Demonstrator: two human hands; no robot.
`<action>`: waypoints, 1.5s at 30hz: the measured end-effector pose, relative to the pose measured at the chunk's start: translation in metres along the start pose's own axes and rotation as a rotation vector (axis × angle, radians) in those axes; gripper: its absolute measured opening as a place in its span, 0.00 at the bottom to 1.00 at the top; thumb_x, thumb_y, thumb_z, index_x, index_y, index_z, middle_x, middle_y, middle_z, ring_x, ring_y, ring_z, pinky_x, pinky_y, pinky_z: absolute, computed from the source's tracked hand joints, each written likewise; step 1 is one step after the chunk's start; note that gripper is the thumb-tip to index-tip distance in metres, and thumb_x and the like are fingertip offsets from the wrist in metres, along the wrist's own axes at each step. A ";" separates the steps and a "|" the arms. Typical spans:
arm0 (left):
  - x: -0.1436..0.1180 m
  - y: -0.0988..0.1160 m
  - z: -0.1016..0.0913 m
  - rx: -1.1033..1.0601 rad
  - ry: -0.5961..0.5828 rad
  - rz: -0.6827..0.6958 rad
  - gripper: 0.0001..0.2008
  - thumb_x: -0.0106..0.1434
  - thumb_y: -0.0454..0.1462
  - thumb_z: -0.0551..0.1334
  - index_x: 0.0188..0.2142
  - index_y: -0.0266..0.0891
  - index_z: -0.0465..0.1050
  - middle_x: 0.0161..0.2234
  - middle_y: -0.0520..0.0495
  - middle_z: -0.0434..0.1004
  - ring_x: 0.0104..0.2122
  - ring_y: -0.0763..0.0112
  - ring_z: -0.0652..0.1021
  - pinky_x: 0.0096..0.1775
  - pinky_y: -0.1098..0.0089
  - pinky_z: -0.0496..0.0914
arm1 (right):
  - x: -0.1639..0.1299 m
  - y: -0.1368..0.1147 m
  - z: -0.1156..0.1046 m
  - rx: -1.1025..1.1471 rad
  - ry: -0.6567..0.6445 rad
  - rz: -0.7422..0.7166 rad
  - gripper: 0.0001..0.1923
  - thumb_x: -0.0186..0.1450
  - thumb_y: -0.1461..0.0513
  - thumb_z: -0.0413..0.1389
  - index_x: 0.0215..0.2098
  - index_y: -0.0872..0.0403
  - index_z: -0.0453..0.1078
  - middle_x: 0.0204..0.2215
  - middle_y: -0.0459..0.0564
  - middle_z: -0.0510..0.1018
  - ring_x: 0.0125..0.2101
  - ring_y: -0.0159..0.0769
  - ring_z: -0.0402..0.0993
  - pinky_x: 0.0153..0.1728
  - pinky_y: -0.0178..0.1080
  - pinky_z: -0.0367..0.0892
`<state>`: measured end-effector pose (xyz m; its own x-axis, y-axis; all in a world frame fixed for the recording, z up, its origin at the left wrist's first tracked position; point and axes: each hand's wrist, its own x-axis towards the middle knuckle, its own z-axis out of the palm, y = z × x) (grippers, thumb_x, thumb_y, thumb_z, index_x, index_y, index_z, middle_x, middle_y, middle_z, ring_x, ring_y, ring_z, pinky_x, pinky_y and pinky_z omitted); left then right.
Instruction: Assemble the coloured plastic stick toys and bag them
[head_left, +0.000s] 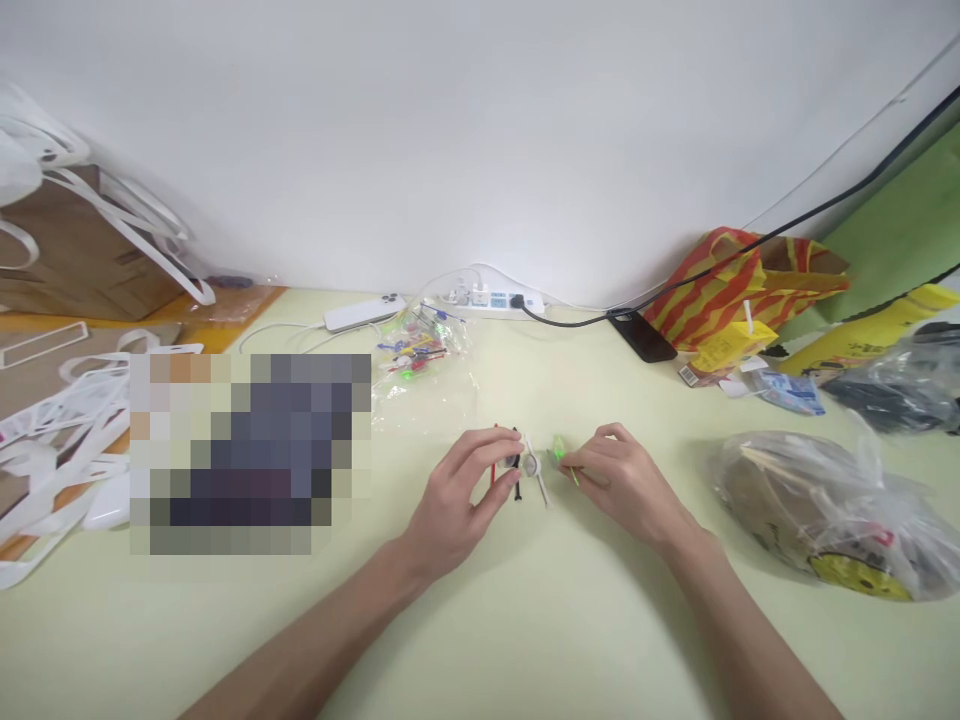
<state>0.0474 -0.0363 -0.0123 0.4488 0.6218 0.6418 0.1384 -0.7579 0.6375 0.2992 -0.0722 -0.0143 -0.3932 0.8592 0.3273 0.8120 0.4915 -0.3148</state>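
My left hand [457, 490] curls over a thin black plastic piece [517, 490], with thumb and fingertips at either side of its middle. A thin red piece [494, 470] lies partly hidden behind those fingers. Just to the right lies a white plastic piece [532, 465] with a round middle and two narrow arms, touched by neither hand. The fingers of my right hand [619, 475] are pinched on a bright green, partly see-through plastic piece [559, 448] beside the white one. All these small pieces are close together on the pale table [525, 620].
Behind the hands lies a clear bag [424, 345] of small coloured pieces. A power strip [499, 298] and a white phone-like device [364, 313] are near the wall. A black phone [643, 335], yellow drink carton [731, 345] and wrapped plastic bag [817, 510] are at right; white straps [60, 440] at left.
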 end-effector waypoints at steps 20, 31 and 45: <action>-0.001 -0.004 0.001 0.034 -0.013 0.002 0.18 0.69 0.25 0.58 0.54 0.43 0.70 0.51 0.43 0.75 0.54 0.64 0.76 0.56 0.58 0.72 | 0.002 -0.006 -0.011 0.009 -0.138 -0.011 0.17 0.68 0.73 0.50 0.34 0.49 0.75 0.33 0.44 0.83 0.34 0.35 0.73 0.47 0.44 0.57; -0.002 -0.003 0.002 0.007 -0.025 -0.008 0.17 0.69 0.25 0.57 0.52 0.43 0.71 0.50 0.43 0.75 0.54 0.64 0.76 0.56 0.57 0.73 | -0.023 0.031 -0.051 -0.012 -0.045 0.370 0.09 0.69 0.58 0.55 0.39 0.47 0.78 0.28 0.45 0.81 0.30 0.38 0.73 0.48 0.50 0.61; 0.001 0.002 0.002 0.064 -0.053 0.056 0.15 0.68 0.27 0.59 0.51 0.42 0.72 0.47 0.43 0.75 0.47 0.66 0.77 0.53 0.58 0.74 | -0.013 0.015 -0.045 0.273 -0.057 0.507 0.10 0.67 0.52 0.59 0.36 0.49 0.76 0.31 0.47 0.80 0.33 0.40 0.74 0.36 0.42 0.66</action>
<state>0.0501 -0.0376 -0.0116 0.5034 0.5680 0.6512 0.1667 -0.8033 0.5718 0.3355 -0.0826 0.0170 -0.0123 0.9995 0.0295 0.7670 0.0283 -0.6410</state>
